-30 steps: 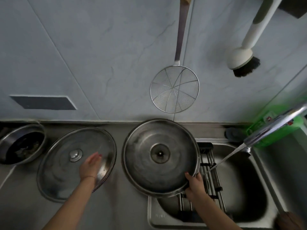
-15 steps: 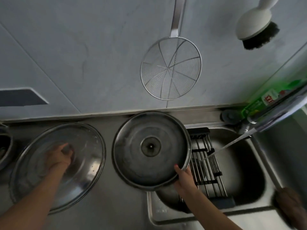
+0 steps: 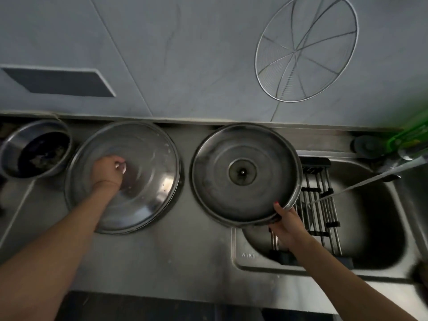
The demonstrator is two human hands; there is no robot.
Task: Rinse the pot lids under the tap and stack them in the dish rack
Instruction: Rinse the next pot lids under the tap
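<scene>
Nearest to me, my right hand (image 3: 286, 224) has its fingers curled under the near right edge of the round stainless steel pot lid with the dark centre hub (image 3: 245, 174), thumb on top of the rim, so it is clamped there and carries the lid tilted, underside up, with its far edge close to the wall. That lid overhangs the left end of the steel sink basin (image 3: 370, 230), and the slatted metal dish rack with black end bars (image 3: 322, 205) lies just right of my fingers, partly hidden beneath the rim I hold. So for this lid the way to go is rightward and slightly away from me: the thin stream of water (image 3: 347, 188) slants down from the chrome tap (image 3: 398, 165) and strikes the rack just beyond the lid's right edge, and my right hand is plainly the nearer one. Further left, on the steel counter (image 3: 162, 256), my left hand (image 3: 106, 169) has its fingers closed round the small shiny knob of the wide flat steel lid (image 3: 143, 179), which lies knob up, well apart from the water with the other lid between. I judge that one must wait its turn. Beyond it, at the far left, sits a steel bowl with dark scraps (image 3: 34, 149).
</scene>
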